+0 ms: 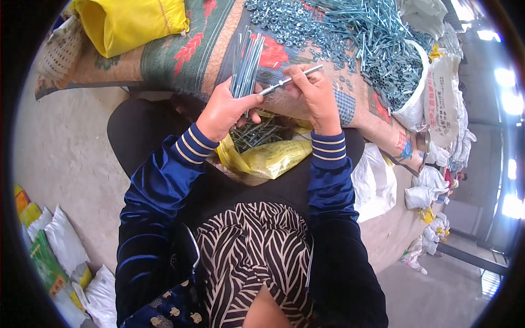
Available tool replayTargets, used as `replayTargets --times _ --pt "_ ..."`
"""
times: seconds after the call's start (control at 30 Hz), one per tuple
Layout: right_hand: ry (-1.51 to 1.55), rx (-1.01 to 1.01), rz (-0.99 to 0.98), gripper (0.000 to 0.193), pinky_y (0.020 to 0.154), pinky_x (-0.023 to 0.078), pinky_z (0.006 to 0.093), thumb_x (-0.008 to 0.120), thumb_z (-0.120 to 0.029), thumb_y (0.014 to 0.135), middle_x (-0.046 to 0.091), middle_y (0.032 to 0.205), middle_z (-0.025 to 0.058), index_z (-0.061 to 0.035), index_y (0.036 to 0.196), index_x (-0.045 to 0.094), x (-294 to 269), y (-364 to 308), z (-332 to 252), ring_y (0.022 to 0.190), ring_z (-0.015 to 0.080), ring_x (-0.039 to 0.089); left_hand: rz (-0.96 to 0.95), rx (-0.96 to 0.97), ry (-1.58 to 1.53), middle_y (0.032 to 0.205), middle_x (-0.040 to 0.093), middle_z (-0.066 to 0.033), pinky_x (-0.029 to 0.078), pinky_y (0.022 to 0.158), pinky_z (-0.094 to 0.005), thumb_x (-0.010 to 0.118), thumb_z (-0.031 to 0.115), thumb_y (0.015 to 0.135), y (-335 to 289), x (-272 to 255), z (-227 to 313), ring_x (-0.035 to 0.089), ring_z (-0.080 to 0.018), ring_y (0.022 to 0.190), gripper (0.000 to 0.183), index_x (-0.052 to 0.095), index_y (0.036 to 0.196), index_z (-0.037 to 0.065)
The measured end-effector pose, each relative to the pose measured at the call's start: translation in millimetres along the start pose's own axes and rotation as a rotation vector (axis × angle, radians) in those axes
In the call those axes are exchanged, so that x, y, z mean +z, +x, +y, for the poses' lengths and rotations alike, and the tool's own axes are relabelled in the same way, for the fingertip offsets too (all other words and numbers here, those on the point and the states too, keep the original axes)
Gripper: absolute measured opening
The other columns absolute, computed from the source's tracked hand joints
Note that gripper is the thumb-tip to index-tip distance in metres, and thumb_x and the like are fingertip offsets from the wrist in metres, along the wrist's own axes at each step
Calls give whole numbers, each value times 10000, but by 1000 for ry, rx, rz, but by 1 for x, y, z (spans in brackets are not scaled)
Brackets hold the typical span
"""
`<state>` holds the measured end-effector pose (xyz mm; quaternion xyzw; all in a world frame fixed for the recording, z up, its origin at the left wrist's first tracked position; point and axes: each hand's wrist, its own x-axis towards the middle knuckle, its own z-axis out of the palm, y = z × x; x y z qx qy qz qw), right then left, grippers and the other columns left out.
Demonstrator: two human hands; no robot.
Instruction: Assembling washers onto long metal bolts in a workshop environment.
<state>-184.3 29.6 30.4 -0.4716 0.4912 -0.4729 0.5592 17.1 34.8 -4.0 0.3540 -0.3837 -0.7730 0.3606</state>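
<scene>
My left hand is closed around a bundle of thin silvery metal rods that stick up past the fingers. Between its thumb and fingers, one more rod lies slantwise, with a small wider piece partway along it. Toward that rod's upper right end, my right hand pinches it between thumb and fingers. Below both hands, in my lap, an open yellow bag holds many similar rods. Whether the rods are threaded is too fine to tell.
A low surface under a patterned cloth lies ahead. On it are heaps of small nuts or washers, long rods and short tubes. A yellow bag stands far left. White sacks lie on the floor at right, more sacks at left.
</scene>
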Motion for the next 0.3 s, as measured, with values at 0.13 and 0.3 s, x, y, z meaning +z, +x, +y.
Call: replayTargets --times 0.13,0.3 --pt "-336 -24 185 276 616 424 194 619 -258 906 626 766 21 2 996 644 15 2 1 650 60 536 63 66 11 776 595 -42 371 382 -192 653 41 798 0 0 0 611 -106 548 225 532 986 26" --pt "-490 332 91 431 888 417 222 662 -222 872 678 963 132 29 1204 551 -8 5 -6 933 150 621 60 113 78 804 618 -30 376 392 -185 664 106 824 -1 -3 -3 605 -97 565 243 548 1022 28"
